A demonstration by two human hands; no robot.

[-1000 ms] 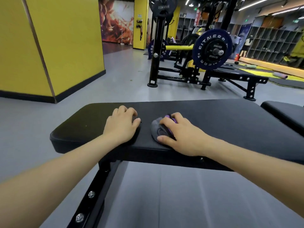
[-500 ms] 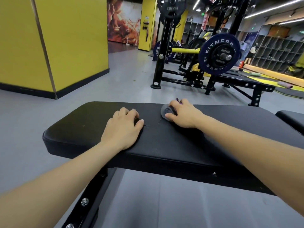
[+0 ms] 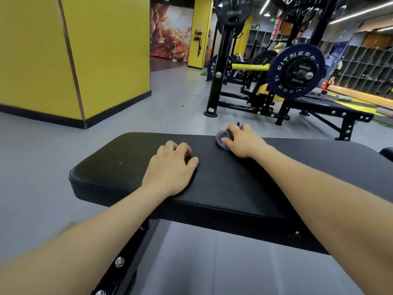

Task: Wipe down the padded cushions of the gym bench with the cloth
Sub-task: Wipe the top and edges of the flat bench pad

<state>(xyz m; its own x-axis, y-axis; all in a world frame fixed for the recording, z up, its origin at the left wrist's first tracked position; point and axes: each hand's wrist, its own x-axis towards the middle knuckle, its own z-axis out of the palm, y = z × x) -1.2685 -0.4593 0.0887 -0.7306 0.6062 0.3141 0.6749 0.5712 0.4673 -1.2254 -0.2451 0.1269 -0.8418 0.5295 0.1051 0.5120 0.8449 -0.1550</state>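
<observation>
- Cushion point(image 3: 244, 184) of the gym bench: a black padded tabletop running across the view; a second pad's end point(image 3: 387, 153) shows at the far right.
- Cloth point(image 3: 222, 139): a bunched grey rag lying on the cushion's far edge, under the right hand.
- Progress, as a judgement: wiping is under way. A few specks point(image 3: 203, 163) remain beside the left thumb, and the left end and the second pad look untouched, so most is left.
- Right hand point(image 3: 242, 141): arm stretched far forward, fingers curled over the cloth, gripping and pressing it down.
- Left hand point(image 3: 170, 167): palm down on the cushion, fingers bent, holding nothing, apparently bracing.
</observation>
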